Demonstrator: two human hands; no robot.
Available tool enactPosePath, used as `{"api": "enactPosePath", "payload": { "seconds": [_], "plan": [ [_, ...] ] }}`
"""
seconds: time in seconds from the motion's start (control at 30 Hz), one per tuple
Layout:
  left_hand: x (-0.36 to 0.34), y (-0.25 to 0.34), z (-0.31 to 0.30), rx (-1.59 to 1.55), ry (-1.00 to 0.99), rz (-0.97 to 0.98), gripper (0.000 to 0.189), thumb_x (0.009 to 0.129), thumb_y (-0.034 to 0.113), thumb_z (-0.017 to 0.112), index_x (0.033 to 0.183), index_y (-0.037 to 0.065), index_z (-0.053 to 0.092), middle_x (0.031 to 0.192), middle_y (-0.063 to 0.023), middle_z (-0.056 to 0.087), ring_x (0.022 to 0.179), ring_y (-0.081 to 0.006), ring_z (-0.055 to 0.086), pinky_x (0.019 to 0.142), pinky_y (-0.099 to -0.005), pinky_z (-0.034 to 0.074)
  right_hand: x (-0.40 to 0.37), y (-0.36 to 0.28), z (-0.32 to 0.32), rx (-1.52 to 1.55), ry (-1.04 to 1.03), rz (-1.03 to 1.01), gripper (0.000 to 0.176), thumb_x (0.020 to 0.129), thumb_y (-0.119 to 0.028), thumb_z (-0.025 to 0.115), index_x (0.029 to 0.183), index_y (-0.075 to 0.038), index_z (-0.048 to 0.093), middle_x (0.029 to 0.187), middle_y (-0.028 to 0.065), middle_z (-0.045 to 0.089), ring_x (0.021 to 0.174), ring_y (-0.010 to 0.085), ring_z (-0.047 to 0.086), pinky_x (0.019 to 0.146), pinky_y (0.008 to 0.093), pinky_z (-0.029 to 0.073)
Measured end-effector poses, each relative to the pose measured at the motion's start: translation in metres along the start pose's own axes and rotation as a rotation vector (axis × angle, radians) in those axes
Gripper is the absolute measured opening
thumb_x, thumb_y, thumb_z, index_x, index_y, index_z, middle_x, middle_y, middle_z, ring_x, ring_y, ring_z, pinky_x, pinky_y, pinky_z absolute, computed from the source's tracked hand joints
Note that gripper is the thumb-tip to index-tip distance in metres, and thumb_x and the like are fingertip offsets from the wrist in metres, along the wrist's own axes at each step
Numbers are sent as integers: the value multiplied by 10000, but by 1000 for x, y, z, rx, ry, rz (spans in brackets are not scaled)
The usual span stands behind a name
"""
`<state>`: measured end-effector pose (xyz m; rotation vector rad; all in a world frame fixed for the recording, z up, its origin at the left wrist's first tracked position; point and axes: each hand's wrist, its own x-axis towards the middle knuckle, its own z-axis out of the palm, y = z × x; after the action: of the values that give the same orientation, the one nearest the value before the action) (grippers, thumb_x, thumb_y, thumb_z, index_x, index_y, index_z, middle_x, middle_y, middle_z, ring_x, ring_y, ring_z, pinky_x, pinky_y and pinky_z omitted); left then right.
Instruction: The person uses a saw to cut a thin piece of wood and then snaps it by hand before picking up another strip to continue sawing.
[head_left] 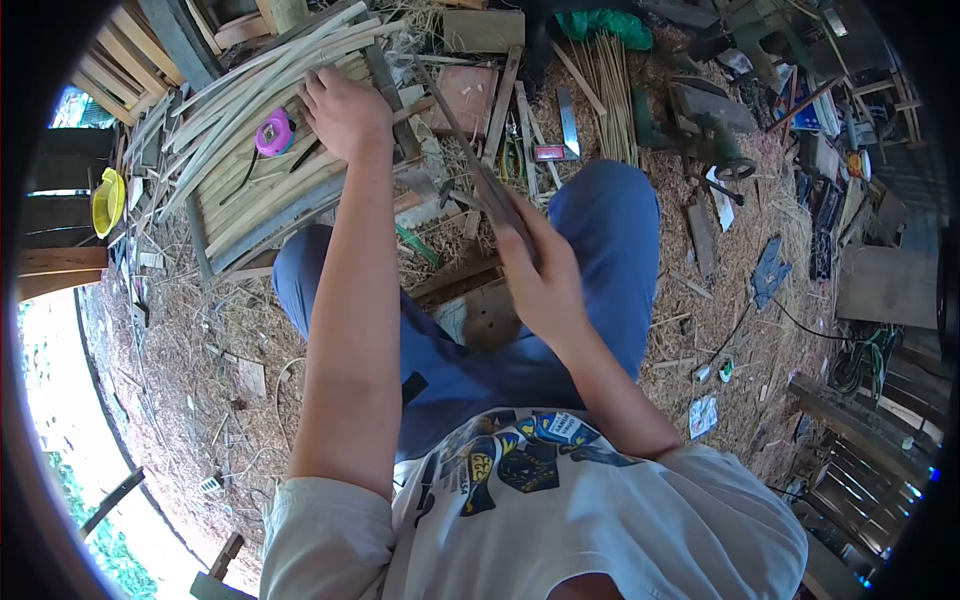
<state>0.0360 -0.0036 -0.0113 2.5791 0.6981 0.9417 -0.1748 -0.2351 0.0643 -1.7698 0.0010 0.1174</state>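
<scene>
My left hand (347, 112) reaches forward over a wooden frame piled with pale, thin strips (250, 95) of wood or bamboo. Its fingers look slightly apart on the strips, with no strip visibly gripped. In my right hand (545, 275), above my right thigh, is a long knife (485, 180), held by its dark handle. The narrow blade points forward and a little left, toward the frame's right side. A pink tape measure (273, 132) lies on the strips just left of my left hand.
Wood shavings cover the floor. Ahead lie a bundle of thin sticks (612, 95), a try square (568, 125) and a reddish board (466, 98). A dark metal machine with a wheel (735, 168) stands to the right. A yellow bowl (108, 202) is at far left.
</scene>
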Motion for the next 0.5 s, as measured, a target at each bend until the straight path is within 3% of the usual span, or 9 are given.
{"api": "enactPosePath", "payload": {
  "seconds": [0.1,0.17,0.3,0.33,0.4,0.5],
  "plan": [
    [0,-4,3,51,61,36,326,1008,168,569,1280,17,664,1470,-225,621,1422,-398,537,1159,-514,461,42,2,15,-1,-27,1,518,1077,-180,591,1544,34,530,1097,190,771,975,241,753,929,366,554],
    [1,-4,5,34,66,24,328,1012,166,565,1288,21,666,1475,-222,619,1421,-399,538,1155,-511,463,-11,4,-2,-91,4,-64,513,1074,-186,595,1533,36,537,1105,210,767,968,241,748,936,370,551],
    [-4,2,-9,-1,-55,-24,332,1040,157,555,1328,9,628,1557,-201,566,1519,-392,452,1228,-508,403,-24,20,-4,-122,82,-181,518,1071,-194,599,1528,42,533,1064,223,754,915,241,734,905,364,556],
    [-2,1,-5,-6,-55,-29,330,1038,156,559,1326,10,628,1557,-200,566,1519,-392,452,1227,-509,403,-3,9,3,-14,6,-70,520,1070,-192,597,1532,37,532,1083,227,759,1006,263,769,928,362,558],
    [0,-3,-2,3,-25,-33,332,1033,160,553,1321,20,641,1540,-199,578,1495,-382,476,1208,-504,418,31,-2,15,-30,-44,48,519,1068,-189,597,1533,32,534,1094,232,759,1042,277,772,934,364,558],
    [1,-4,4,37,1,5,347,1026,168,535,1323,42,663,1514,-193,598,1454,-362,516,1177,-492,444,-12,3,4,-45,2,5,520,1067,-202,596,1529,29,540,1082,239,755,1031,285,774,914,373,561]
  ]
}}
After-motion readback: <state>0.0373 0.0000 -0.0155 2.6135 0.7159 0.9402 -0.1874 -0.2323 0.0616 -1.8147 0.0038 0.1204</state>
